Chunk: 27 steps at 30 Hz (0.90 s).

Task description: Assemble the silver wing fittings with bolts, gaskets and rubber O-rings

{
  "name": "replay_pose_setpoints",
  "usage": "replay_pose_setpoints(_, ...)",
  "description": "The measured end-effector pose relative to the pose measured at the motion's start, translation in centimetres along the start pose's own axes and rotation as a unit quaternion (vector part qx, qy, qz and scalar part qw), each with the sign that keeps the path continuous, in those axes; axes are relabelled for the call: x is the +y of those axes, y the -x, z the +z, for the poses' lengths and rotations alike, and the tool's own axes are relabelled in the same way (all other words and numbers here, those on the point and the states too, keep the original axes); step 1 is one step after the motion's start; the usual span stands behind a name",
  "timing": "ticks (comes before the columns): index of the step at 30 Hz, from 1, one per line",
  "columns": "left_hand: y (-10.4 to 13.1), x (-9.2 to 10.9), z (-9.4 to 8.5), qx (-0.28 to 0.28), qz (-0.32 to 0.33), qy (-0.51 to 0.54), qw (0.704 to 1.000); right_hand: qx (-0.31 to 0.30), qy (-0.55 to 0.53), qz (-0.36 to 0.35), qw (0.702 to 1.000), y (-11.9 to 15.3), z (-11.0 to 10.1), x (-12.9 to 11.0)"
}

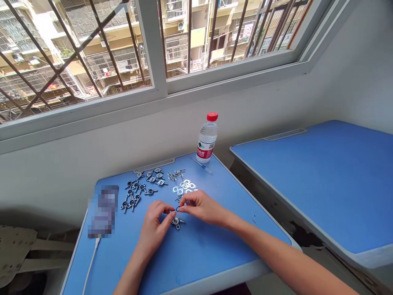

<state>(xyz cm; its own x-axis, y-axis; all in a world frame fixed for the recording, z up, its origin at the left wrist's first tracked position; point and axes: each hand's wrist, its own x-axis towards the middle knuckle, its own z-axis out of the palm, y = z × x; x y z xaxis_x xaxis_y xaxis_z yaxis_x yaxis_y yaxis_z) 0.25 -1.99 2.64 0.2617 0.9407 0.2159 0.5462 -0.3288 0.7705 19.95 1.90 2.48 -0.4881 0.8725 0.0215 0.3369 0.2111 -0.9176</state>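
Over the front middle of the blue desk, my right hand [199, 208] pinches a thin black rubber ring [177, 209] between thumb and forefinger. The thumb and forefinger of my left hand [156, 221] close at the ring's left edge. Directly below the ring lies a small silver metal fitting [177, 222] with side tubes, partly behind my left fingertips. Several flat metal gasket-shaped plates [186, 185] and a small pile of screws [179, 198] lie just beyond my right hand, which covers some of them.
Several similar fittings [136, 186] stand at the back left, with smaller metal pieces [176, 175] beside them. A red-capped water bottle [207, 139] and a thin blue screwdriver-like tool [202, 166] are at the back. A blurred-out phone-like object [103, 211] with a white cable [91, 262] lies left.
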Motion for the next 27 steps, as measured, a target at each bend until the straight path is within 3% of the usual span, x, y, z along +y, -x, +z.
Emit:
replay_pose_setpoints(5, 0.0, -0.1, 0.2, -0.001, 0.014, -0.032, 0.999, -0.007, 0.009, -0.047, 0.999, 0.1, 0.7, 0.0)
replay_pose_setpoints(18, 0.0, -0.8, 0.4, 0.019, 0.080, -0.094, 0.992, 0.004, 0.043, -0.080, 0.996, 0.0, 0.3, 0.1)
replay_pose_setpoints(23, 0.0, -1.0, -0.5, 0.047, 0.004, -0.059, 0.997, 0.042, 0.121, -0.120, 0.984, -0.5, 0.7, 1.3)
replay_pose_setpoints(27, 0.4, -1.2, -1.2, -0.002, -0.073, -0.027, 0.997, 0.040, 0.190, -0.154, 0.969, -0.8, 1.4, 2.2)
